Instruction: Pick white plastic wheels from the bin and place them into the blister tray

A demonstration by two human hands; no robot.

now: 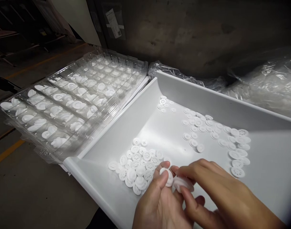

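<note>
My left hand [159, 200] is palm up over the front of a large grey tray [126, 114], its thumb and fingers pinching a white plastic disc [168, 176]. Right beside it, my right hand [207, 187] grips another white disc piece [183, 183] between thumb and fingers; this piece looks slightly blurred. The two held pieces are close together, and I cannot tell whether they touch. A dense pile of white spoked discs [136, 165] lies in the tray left of my hands. More white discs [217, 130] are scattered along its back and right.
Left of the grey tray, a clear compartment tray [114, 109] holds many white pieces, stacked on similar trays. Clear plastic wrap [266, 82] lies behind the tray at the right. A dark wall [183, 35] stands at the back. Yellow lines [8, 152] mark the floor.
</note>
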